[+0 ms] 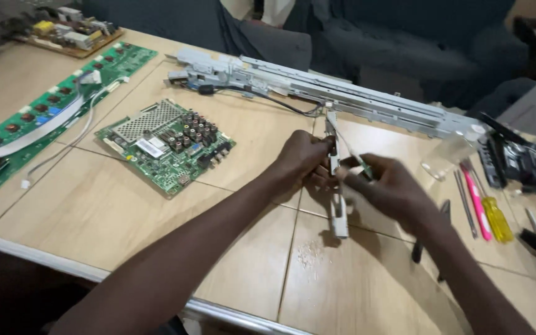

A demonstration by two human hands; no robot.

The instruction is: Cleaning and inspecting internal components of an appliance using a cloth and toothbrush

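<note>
Head view: both hands [348,177] closed around narrow grey bracket [337,214], long axis toward the person.

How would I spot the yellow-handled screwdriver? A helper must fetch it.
Start at the long grey metal frame lying across the wooden table and follow it to its right end. Just below lies a row of tools; the yellow-handled screwdriver is the rightmost, its translucent yellow grip beside the pink-handled tool.
</note>
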